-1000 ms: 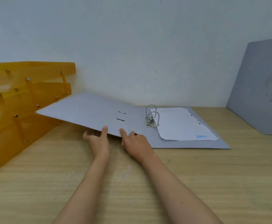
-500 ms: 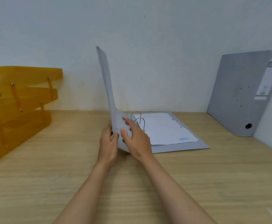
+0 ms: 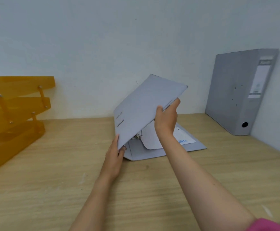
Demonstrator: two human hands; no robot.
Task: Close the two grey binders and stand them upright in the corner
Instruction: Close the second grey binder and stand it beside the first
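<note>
At the far left edge of the wooden counter (image 3: 52, 189) stands an amber, translucent plastic letter tray (image 3: 16, 112), its stacked tiers joined by short posts with metal heads and fanning out toward the white wall (image 3: 102, 47).

Near the middle of the counter, toward its back edge, lies the open grey binder (image 3: 146, 105). Its back cover rests flat on the wood, with the spine fold along the left and the long axis running from the front edge toward the wall. The front cover is raised and tilted rightward over the contents, about halfway down, with two short slots showing near the spine. It is matte grey board, flat and stiff. Under it a metal ring mechanism (image 3: 138, 136) and a white punched sheet (image 3: 166, 139) with blue print are partly visible.

The left hand (image 3: 115, 157) rests at the near left corner of the raised cover, fingers loosely curled against its lower edge; how firmly it grips I cannot tell. The right hand (image 3: 166, 119) pinches the cover's near edge higher up, thumb on the outer face and fingers beneath.

In the right back corner the second grey binder (image 3: 236, 90) stands closed and upright, leaning slightly, its spine with a white label and round finger hole facing forward.
</note>
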